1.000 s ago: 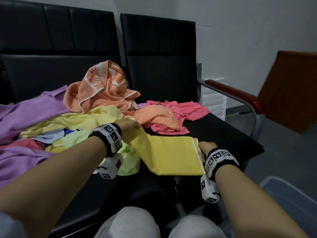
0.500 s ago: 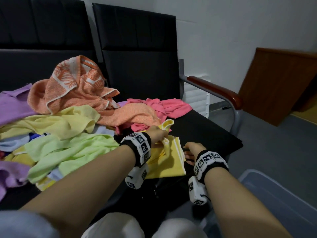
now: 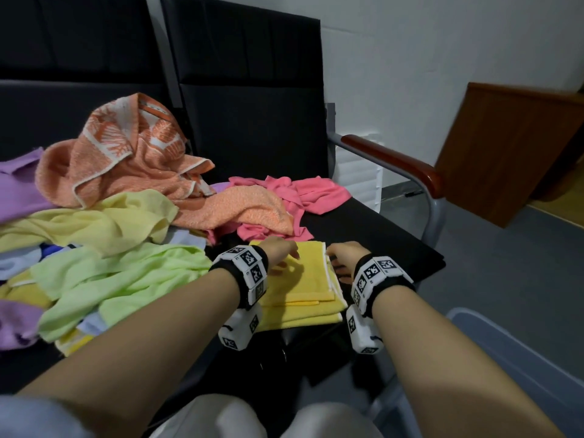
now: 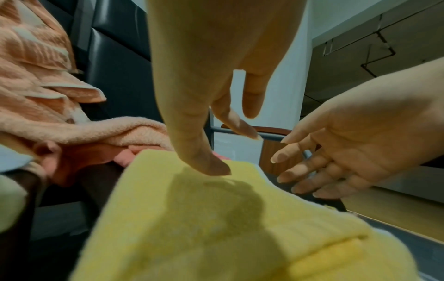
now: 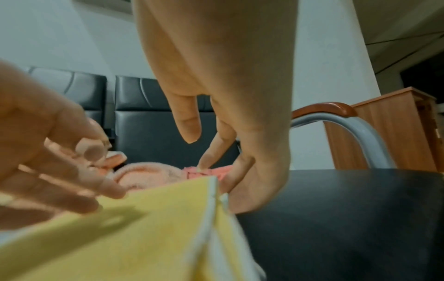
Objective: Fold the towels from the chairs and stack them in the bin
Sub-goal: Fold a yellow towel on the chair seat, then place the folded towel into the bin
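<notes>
A yellow towel (image 3: pixel 300 292) lies folded in layers on the black chair seat (image 3: pixel 379 238), near its front edge. My left hand (image 3: pixel 281 252) is over the towel's far left part with straight fingers, and in the left wrist view its thumb (image 4: pixel 211 167) touches the yellow towel (image 4: pixel 216 228). My right hand (image 3: pixel 343 257) sits at the towel's right, white-trimmed edge. Its fingers hang relaxed, and the thumb (image 5: pixel 242 194) lies against that edge of the yellow towel (image 5: pixel 144 237). Neither hand grips the cloth. The grey bin (image 3: pixel 521 358) stands on the floor at lower right.
Unfolded towels are heaped on the seats to the left: orange patterned (image 3: pixel 126 159), pale yellow (image 3: pixel 94 222), light green (image 3: pixel 120 279), pink (image 3: pixel 294 194) and purple (image 3: pixel 15 184). A wooden armrest (image 3: pixel 395 159) bounds the seat's right side. A brown cabinet (image 3: pixel 512 147) stands beyond.
The yellow towel was stretched between both hands. My left hand carried its end over to the right, folding it, and let go. Both hands now rest at the folded towel.
</notes>
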`<state>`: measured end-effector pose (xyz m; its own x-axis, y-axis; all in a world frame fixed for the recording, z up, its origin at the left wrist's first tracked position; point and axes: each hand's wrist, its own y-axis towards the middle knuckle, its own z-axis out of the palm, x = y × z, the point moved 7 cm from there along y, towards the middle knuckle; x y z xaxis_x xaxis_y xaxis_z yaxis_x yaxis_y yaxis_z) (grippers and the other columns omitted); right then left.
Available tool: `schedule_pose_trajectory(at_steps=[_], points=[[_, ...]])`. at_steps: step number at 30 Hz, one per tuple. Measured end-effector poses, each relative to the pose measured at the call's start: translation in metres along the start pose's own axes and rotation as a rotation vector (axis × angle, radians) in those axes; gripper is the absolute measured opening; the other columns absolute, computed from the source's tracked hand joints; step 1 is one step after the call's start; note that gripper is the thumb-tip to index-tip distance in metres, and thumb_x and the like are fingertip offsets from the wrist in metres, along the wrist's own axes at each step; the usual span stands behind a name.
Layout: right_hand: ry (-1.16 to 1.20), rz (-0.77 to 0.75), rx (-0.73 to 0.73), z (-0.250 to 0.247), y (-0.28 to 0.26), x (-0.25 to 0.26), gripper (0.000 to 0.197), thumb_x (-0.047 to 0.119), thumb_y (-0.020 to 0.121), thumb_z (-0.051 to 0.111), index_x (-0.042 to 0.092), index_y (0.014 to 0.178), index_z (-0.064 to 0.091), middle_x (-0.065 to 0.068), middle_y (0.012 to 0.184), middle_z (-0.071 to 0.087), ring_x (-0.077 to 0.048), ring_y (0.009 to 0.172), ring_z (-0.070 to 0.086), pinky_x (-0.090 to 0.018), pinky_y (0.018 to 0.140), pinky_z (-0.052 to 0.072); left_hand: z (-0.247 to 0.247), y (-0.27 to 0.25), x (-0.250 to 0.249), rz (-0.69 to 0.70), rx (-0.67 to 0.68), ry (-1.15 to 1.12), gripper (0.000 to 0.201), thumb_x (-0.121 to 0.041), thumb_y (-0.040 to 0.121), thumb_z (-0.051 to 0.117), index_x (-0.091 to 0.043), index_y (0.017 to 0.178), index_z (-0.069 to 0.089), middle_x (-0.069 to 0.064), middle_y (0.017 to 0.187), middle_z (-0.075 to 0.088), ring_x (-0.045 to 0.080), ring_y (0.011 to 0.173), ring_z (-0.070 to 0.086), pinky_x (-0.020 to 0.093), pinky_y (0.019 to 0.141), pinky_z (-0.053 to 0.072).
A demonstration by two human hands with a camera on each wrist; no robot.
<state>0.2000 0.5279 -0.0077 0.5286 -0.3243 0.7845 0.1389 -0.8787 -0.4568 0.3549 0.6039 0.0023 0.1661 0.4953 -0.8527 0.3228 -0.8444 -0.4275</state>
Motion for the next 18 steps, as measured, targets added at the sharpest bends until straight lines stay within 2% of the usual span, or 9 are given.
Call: schedule_pose_trajectory(at_steps=[2, 3, 6, 9, 12, 15, 16, 18], points=[[0.005, -0.037, -0.016, 0.004, 0.000, 0.017, 0.027, 0.019, 0.086, 0.056, 0.004, 0.108, 0.060, -0.013, 0.098, 0.061, -0.024, 0.078, 0.057, -0.036, 0.085, 0.049, -0.014, 0.000, -0.001, 0.009, -0.019, 0.002, 0.025, -0.011, 0.090, 0.054, -0.003, 0.113, 0.060, 0.009, 0.114, 0.053, 0.024, 0.096, 0.054, 0.033, 0.075, 0.049], [0.002, -0.055, -0.013, 0.007, -0.001, 0.026, 0.027, 0.018, 0.086, 0.056, 0.004, 0.108, 0.060, -0.013, 0.099, 0.060, -0.023, 0.075, 0.056, -0.036, 0.083, 0.048, -0.022, 0.000, -0.002, 0.011, -0.029, 0.004, 0.027, -0.011, 0.090, 0.054, -0.002, 0.116, 0.059, 0.007, 0.113, 0.051, 0.023, 0.097, 0.053, 0.033, 0.075, 0.048], [0.004, -0.107, 0.003, 0.020, -0.001, 0.051, 0.015, 0.014, 0.089, 0.055, 0.006, 0.100, 0.057, -0.011, 0.098, 0.057, -0.021, 0.076, 0.053, -0.031, 0.074, 0.043, -0.045, 0.002, -0.003, 0.026, -0.066, 0.004, 0.029, -0.012, 0.091, 0.055, -0.002, 0.118, 0.059, 0.008, 0.113, 0.052, 0.023, 0.095, 0.054, 0.031, 0.070, 0.047], [-0.016, -0.151, 0.034, 0.038, 0.001, 0.073, 0.014, 0.016, 0.092, 0.053, 0.008, 0.103, 0.056, -0.010, 0.102, 0.056, -0.024, 0.089, 0.053, -0.029, 0.076, 0.044, -0.070, 0.008, -0.002, 0.040, -0.124, -0.018, 0.024, -0.013, 0.091, 0.054, -0.001, 0.109, 0.064, 0.011, 0.113, 0.056, 0.025, 0.097, 0.055, 0.033, 0.078, 0.048], [-0.002, -0.152, 0.074, 0.056, 0.004, 0.086, 0.031, 0.014, 0.095, 0.051, 0.004, 0.124, 0.053, -0.010, 0.106, 0.056, -0.022, 0.093, 0.053, -0.030, 0.075, 0.044, -0.087, 0.014, -0.003, 0.045, -0.152, -0.047, 0.021, -0.020, 0.094, 0.049, -0.007, 0.085, 0.063, 0.010, 0.110, 0.058, 0.025, 0.097, 0.055, 0.036, 0.089, 0.047], [0.015, -0.154, 0.091, 0.073, 0.011, 0.093, 0.035, 0.012, 0.094, 0.052, 0.003, 0.127, 0.052, -0.010, 0.109, 0.059, -0.022, 0.093, 0.056, -0.028, 0.063, 0.044, -0.100, 0.022, -0.002, 0.052, -0.165, -0.082, 0.025, -0.025, 0.095, 0.048, -0.005, 0.095, 0.063, 0.008, 0.113, 0.058, 0.025, 0.101, 0.054, 0.036, 0.090, 0.045], [0.022, -0.147, 0.094, 0.079, 0.015, 0.093, 0.036, 0.013, 0.093, 0.052, 0.003, 0.128, 0.052, -0.010, 0.112, 0.061, -0.023, 0.094, 0.058, -0.028, 0.065, 0.046, -0.104, 0.025, -0.002, 0.053, -0.169, -0.091, 0.026, -0.025, 0.096, 0.048, -0.004, 0.099, 0.063, 0.008, 0.114, 0.058, 0.025, 0.101, 0.054, 0.036, 0.090, 0.045], [0.042, -0.136, 0.080, 0.089, 0.023, 0.096, 0.042, 0.017, 0.090, 0.054, 0.004, 0.130, 0.050, -0.013, 0.119, 0.062, -0.026, 0.101, 0.062, -0.033, 0.078, 0.051, -0.111, 0.032, 0.000, 0.046, -0.175, -0.114, 0.026, -0.026, 0.095, 0.050, -0.004, 0.098, 0.064, 0.009, 0.115, 0.059, 0.025, 0.102, 0.054, 0.035, 0.087, 0.045]])
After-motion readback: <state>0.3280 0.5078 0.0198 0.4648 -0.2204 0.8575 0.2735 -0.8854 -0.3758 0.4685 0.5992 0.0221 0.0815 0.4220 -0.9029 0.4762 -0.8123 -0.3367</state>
